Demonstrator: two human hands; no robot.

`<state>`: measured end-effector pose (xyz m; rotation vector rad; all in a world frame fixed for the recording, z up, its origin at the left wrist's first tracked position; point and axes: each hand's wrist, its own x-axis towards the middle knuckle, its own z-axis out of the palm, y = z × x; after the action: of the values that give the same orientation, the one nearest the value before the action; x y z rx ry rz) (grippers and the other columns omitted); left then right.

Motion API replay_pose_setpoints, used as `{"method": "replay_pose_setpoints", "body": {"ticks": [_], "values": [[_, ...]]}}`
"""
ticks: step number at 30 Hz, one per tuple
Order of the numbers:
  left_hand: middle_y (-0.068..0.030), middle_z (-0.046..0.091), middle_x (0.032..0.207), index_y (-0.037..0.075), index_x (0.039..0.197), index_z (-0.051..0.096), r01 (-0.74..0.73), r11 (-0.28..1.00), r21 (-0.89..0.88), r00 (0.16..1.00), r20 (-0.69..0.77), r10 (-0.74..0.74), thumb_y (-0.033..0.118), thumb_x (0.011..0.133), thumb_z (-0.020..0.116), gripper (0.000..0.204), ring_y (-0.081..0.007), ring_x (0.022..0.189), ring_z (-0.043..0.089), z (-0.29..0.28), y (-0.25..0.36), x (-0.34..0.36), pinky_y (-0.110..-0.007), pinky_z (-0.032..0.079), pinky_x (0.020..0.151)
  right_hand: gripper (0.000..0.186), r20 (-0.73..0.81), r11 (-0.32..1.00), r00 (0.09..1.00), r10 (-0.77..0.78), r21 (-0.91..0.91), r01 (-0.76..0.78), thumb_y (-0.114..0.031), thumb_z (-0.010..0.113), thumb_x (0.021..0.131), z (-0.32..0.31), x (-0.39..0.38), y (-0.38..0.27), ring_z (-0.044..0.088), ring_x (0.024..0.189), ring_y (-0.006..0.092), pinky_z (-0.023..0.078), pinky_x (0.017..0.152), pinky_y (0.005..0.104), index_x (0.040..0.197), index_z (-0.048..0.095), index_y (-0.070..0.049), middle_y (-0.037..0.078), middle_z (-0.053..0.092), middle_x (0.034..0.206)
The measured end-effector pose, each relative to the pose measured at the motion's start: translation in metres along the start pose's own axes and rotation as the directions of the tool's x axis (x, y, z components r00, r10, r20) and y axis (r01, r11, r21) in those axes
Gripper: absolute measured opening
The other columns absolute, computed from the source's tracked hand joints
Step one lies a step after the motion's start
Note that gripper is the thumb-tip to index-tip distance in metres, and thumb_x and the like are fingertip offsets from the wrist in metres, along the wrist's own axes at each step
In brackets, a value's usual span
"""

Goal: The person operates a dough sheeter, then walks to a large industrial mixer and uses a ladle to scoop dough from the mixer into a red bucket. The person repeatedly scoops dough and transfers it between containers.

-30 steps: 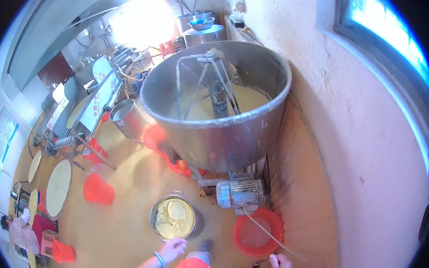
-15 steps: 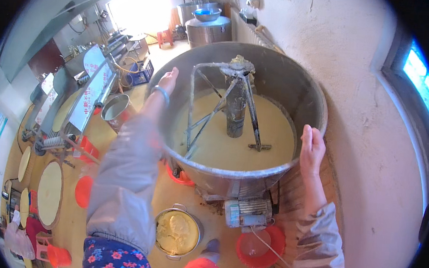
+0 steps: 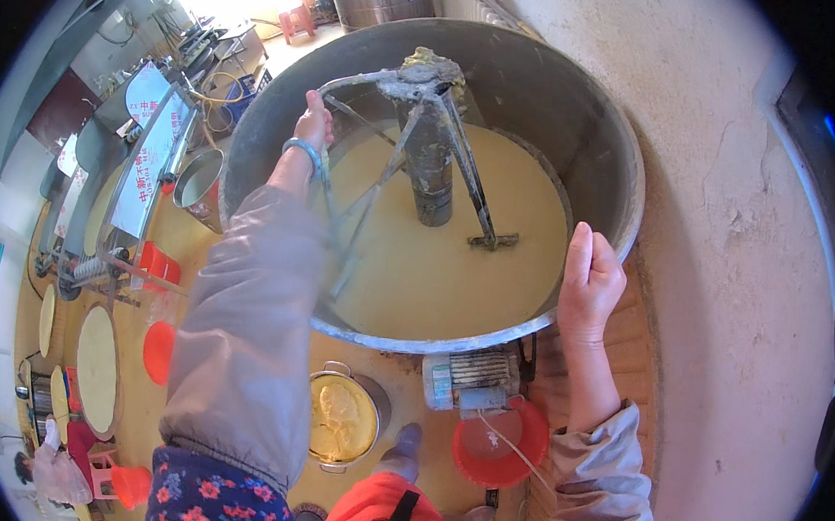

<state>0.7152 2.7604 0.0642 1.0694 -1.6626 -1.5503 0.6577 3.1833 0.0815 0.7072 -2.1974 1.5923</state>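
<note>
A large round metal tub (image 3: 605,143) holds pale yellow liquid batter (image 3: 397,278). A stirring frame (image 3: 434,155) of metal bars with a thick centre post stands in it. My left hand (image 3: 312,129), with a bangle at the wrist, is closed around the frame's outer bar at the tub's left side. At the tub's right rim my right hand (image 3: 590,282) is a closed fist, thumb uppermost, overlapping the rim. Whether its curled fingers hold the rim cannot be made out. The lower left bars of the frame are blurred.
Below the tub are a motor (image 3: 472,379), a red basin (image 3: 501,445) and a pot of yellow dough-like mass (image 3: 342,418). A wall (image 3: 726,282) runs along the right. At left stand a metal machine (image 3: 143,174), a bucket (image 3: 200,187) and a person (image 3: 59,473).
My left hand has closed on the stirring frame's bar. My right hand has curled from upright fingers into a fist. The view has shifted, so the tub appears larger and higher.
</note>
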Motion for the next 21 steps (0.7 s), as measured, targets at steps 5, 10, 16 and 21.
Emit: {"method": "replay_pose_setpoints", "body": {"ticks": [5, 10, 16, 21], "values": [[0.0017, 0.038, 0.055, 0.01, 0.073, 0.046, 0.017, 1.0, 0.022, 0.992, -0.123, -0.014, 0.062, 0.089, 0.025, 0.058, -0.0106, 0.047, 0.039, 0.004, -0.004, -0.023, -0.027, 0.037, 0.047, 0.037, -0.003, 0.998, 0.999, -0.049, -0.047, 0.049, -0.017, 0.054, 0.089, 0.001, 0.001, 0.0, 0.035, 0.047, 0.0202, 0.031, 0.044, 0.0334, 0.058, 0.039, -0.002, 0.01, 0.037, 0.053], [0.0007, 0.039, 0.055, 0.009, 0.074, 0.047, 0.031, 0.997, -0.069, 0.982, -0.184, -0.043, 0.062, 0.09, 0.026, 0.059, -0.0118, 0.047, 0.04, 0.014, -0.009, -0.061, -0.028, 0.037, 0.047, 0.038, 0.0, 0.992, 0.997, -0.08, -0.102, 0.08, -0.017, 0.056, 0.087, 0.0, 0.003, -0.004, 0.04, 0.044, 0.0284, 0.032, 0.043, 0.038, 0.055, 0.038, -0.004, 0.012, 0.04, 0.052], [-0.0018, 0.045, 0.065, 0.008, 0.08, 0.047, 0.068, 0.975, -0.209, 0.996, -0.042, -0.078, 0.047, 0.093, 0.037, 0.042, -0.0141, 0.057, 0.046, 0.041, -0.01, -0.133, -0.029, 0.042, 0.054, 0.039, -0.004, 0.991, 0.994, -0.106, -0.077, 0.105, -0.016, 0.056, 0.086, -0.005, 0.005, -0.007, 0.039, 0.045, 0.0272, 0.032, 0.044, 0.0379, 0.055, 0.036, -0.003, 0.012, 0.039, 0.051], [-0.0061, 0.051, 0.075, 0.004, 0.093, 0.046, 0.15, 0.977, -0.151, 0.988, 0.055, -0.143, 0.022, 0.095, 0.04, 0.019, -0.015, 0.066, 0.05, 0.088, 0.0, -0.178, -0.03, 0.043, 0.059, 0.039, -0.019, 0.992, 0.996, -0.086, -0.096, 0.084, -0.017, 0.055, 0.086, -0.005, -0.001, -0.005, 0.041, 0.045, 0.0279, 0.033, 0.045, 0.0384, 0.054, 0.038, -0.003, 0.013, 0.041, 0.052]]}}
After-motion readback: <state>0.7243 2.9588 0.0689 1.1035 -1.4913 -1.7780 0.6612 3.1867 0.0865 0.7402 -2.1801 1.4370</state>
